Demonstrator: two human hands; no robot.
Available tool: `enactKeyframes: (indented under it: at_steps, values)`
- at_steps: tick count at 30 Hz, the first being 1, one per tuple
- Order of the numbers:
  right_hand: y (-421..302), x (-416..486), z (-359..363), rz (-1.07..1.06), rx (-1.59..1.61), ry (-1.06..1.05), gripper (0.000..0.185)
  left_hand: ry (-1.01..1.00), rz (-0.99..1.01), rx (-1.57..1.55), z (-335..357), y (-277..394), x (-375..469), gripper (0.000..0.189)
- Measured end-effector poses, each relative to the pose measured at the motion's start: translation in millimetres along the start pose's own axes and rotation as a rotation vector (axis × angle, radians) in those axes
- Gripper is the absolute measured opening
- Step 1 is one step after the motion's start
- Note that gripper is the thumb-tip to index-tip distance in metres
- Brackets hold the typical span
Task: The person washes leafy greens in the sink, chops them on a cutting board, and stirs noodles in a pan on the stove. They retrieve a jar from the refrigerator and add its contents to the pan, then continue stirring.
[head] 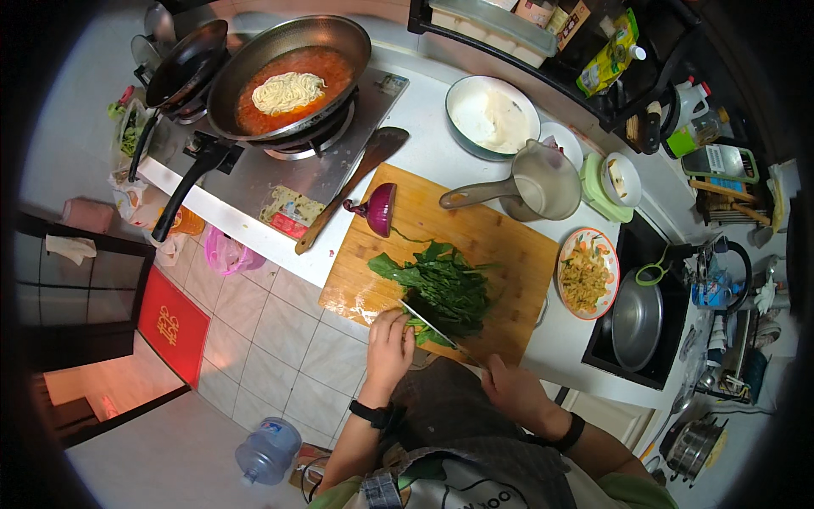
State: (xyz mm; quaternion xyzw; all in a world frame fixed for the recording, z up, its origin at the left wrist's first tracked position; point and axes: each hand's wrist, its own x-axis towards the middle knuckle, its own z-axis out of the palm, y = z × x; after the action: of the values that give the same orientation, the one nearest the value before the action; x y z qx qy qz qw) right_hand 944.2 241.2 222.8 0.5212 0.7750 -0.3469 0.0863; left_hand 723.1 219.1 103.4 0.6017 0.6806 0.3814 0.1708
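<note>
A wooden cutting board (521, 254) lies on the white counter with a heap of chopped leafy greens (448, 283) on it. At the board's near edge, my left hand (389, 340) presses on the uncut ends of the greens. My right hand (518, 389) grips a kitchen knife (432, 321), whose blade stands against the greens beside my left fingertips; its handle is mostly hidden in the hand. Half a red onion (380, 210) rests near the board's upper left corner.
A wok (356, 38) with noodles in red broth sits on the gas stove (254, 184). Around the board are a wooden spatula (356, 184), a plastic dipper (547, 178), an enamel basin (493, 118) and a plate of food (588, 273). The black sink (594, 347) holds a metal bowl (638, 321).
</note>
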Motion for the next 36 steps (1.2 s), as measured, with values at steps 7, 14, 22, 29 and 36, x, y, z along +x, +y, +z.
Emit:
enactKeyframes:
  at_steps: [7,14,22,29,36]
  values:
    - [2.6,28.2,31.9,-0.049,0.026,0.054,0.020,0.010,0.009,-0.004,11.6,-7.7,-8.7,0.015]
    - [3.9,41.7,16.7,-0.072,-0.026,0.136,0.021,0.072,0.055,-0.012,7.7,-6.1,0.0,0.016]
    - [-0.5,-4.8,2.7,-0.091,-0.058,0.009,0.018,-0.009,0.047,0.099,-15.6,-5.7,-16.8,0.017]
    - [-1.1,17.8,30.0,-0.119,-0.017,0.049,0.018,-0.111,0.013,0.015,-9.7,-15.6,-13.2,0.026]
    - [17.4,27.9,20.9,-0.026,-0.013,0.150,0.019,-0.111,0.159,-0.066,-1.0,-4.1,7.9,0.030]
